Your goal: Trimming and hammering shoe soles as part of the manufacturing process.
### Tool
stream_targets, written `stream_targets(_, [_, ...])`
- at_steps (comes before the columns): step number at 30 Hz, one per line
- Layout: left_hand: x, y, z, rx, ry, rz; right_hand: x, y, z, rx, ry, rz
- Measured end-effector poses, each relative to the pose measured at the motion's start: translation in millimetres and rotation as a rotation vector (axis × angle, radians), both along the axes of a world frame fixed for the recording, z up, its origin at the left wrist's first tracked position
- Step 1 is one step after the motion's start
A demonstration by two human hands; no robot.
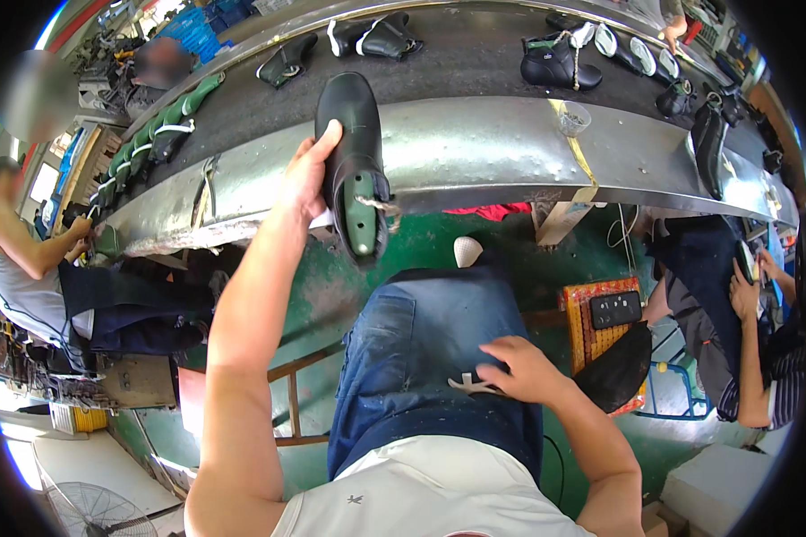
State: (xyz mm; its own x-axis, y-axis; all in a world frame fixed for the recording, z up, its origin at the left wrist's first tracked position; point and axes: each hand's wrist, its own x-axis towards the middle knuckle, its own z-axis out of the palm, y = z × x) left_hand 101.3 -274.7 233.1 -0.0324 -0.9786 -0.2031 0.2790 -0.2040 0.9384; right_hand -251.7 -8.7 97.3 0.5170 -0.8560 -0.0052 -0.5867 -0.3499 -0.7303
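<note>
My left hand (pixel 310 170) grips a black leather shoe (pixel 348 116) by its side, thumb on the upper, lifted at the near edge of the bench. Its toe points away from me. A green shoe last (pixel 361 215) with small holes fills the opening, and a loop of pale cord hangs from it. Low over my lap is my right hand (pixel 527 369), fingers curled with thumb and forefinger apart. A pale tool with a forked end (pixel 471 384) sticks out from under these fingers; the rest of it is hidden by the hand.
A dark conveyor belt with a metal edge (pixel 475 134) carries black shoes (pixel 560 67) and a row of green lasts (pixel 157 125). Pincers (pixel 206 192) hang on the edge; a clear cup (pixel 573 119) stands there. Co-workers sit left and right. A phone (pixel 615 310) lies on a stool.
</note>
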Motion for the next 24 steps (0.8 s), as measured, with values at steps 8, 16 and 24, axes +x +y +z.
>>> stream_targets(8, [-8,123,-65,0.090,0.303,0.137,130,-84,-9,1.332,-1.219,-0.413])
stream_targets(16, [3,191,-118,0.328,0.357,0.328,99,-91,-20,0.311,-0.680,-0.558])
stream_targets(24, [1,208,-164,0.440,0.369,0.373,112,-35,69,-0.213,-0.118,0.137])
